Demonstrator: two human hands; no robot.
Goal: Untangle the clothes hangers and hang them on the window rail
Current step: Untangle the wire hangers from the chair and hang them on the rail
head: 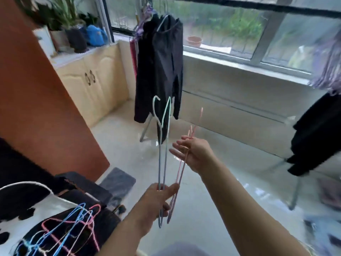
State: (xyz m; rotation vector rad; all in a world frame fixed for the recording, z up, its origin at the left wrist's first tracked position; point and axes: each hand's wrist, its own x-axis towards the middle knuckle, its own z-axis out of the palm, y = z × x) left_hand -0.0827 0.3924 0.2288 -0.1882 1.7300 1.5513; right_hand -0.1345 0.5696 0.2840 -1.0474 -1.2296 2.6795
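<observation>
Two blue hangers [162, 159] pinched in left hand [156, 202], pink hanger [181, 167] (count unclear) loosely fingered by right hand [193, 154], open floor [212, 182] beyond.

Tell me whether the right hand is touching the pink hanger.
Touching. The head view shows the right hand with fingers curled around the pink hanger, its wire passing through the grip.

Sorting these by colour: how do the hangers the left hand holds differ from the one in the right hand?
The blue-green hangers in the left hand stand nearly upright, hooks clear on top; the pink hanger in the right hand leans right and reaches lower. All are thin wire, seen edge-on.
</observation>
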